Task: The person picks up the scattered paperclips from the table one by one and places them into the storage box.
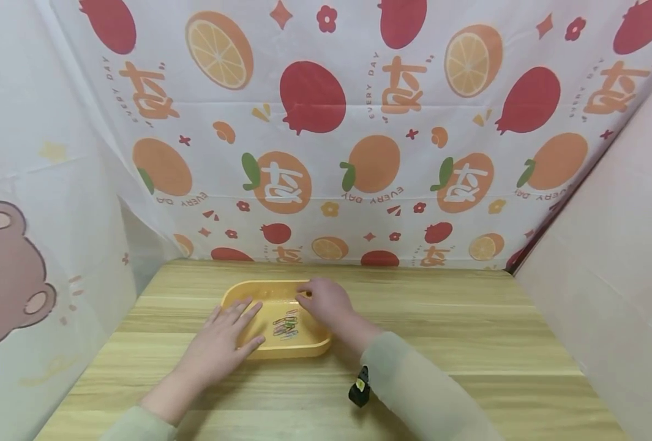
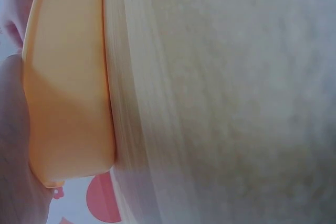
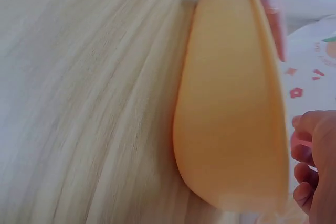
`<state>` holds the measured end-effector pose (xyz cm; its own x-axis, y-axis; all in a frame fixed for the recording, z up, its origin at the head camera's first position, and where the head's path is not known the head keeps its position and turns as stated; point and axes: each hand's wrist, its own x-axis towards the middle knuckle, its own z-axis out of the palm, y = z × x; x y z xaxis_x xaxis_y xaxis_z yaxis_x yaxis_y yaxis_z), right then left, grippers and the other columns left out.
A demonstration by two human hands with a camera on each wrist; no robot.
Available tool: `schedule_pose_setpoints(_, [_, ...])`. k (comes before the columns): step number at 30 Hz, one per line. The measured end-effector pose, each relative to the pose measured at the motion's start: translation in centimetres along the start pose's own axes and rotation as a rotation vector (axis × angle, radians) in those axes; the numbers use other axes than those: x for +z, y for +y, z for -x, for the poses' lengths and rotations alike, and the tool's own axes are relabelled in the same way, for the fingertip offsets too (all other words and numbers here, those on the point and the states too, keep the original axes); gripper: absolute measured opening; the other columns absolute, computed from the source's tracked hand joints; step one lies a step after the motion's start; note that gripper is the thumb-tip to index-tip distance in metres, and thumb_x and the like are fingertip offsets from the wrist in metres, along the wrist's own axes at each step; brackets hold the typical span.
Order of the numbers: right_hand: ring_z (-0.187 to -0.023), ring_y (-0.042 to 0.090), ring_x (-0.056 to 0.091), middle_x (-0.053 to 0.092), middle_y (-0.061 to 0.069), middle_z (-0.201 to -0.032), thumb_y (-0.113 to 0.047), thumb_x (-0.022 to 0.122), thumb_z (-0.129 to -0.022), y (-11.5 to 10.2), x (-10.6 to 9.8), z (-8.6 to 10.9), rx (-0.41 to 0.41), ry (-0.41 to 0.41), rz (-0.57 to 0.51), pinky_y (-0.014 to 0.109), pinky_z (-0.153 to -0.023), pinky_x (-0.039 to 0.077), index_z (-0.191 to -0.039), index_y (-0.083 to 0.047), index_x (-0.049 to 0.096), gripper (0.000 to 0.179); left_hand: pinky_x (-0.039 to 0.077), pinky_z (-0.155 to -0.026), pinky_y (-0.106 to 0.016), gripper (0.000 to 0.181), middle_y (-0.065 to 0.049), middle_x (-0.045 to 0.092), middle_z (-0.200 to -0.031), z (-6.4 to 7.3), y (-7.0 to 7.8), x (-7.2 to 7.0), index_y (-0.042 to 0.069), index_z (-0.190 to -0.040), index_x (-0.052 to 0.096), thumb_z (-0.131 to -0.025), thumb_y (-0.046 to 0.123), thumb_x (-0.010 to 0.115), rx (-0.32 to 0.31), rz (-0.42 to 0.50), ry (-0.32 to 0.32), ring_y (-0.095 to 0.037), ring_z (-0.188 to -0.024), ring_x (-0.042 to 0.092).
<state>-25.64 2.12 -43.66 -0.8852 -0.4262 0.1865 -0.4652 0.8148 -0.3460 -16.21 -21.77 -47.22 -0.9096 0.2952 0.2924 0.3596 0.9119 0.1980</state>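
A shallow yellow tray lies on the wooden table, holding a small pile of coloured paper clips. My left hand lies over the tray's left side with its fingers spread and the thumb reaching over the front rim. In the left wrist view, that hand sits along the tray's upper edge. My right hand is over the back right corner, its fingers loosely bent. The right wrist view has this hand beside the rim, thumb and forefinger apart. A small dark spot shows between them from above.
The light wooden table extends around the tray. A fruit-printed sheet hangs at the back, with pale sheets at both sides. A black device is worn at the right sleeve's cuff.
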Motion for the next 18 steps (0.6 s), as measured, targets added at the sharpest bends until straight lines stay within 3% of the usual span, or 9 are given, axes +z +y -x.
schedule_pose_setpoints(10, [-0.085, 0.012, 0.057, 0.066, -0.007, -0.096, -0.036, 0.066, -0.096, 3.9, -2.1, 2.9, 0.077, 0.119, -0.155, 0.031, -0.074, 0.051, -0.118, -0.02, 0.074, 0.029, 0.012, -0.119, -0.059, 0.072, -0.011, 0.033, -0.159, 0.0, -0.1, 0.1, 0.019, -0.155, 0.037, -0.095, 0.054, 0.058, -0.004, 0.006, -0.016, -0.037, -0.146, 0.027])
schedule_pose_setpoints(18, [-0.07, 0.01, 0.051, 0.062, -0.008, -0.087, -0.029, 0.069, -0.093, 8.1, -2.5, 6.4, 0.108, 0.17, -0.169, 0.026, -0.061, 0.044, -0.115, -0.015, 0.075, 0.026, 0.011, -0.119, -0.059, 0.072, -0.011, 0.035, -0.158, 0.0, 0.2, 0.1, 0.018, -0.154, 0.038, -0.095, 0.053, 0.059, -0.006, 0.01, -0.009, -0.037, -0.145, 0.028])
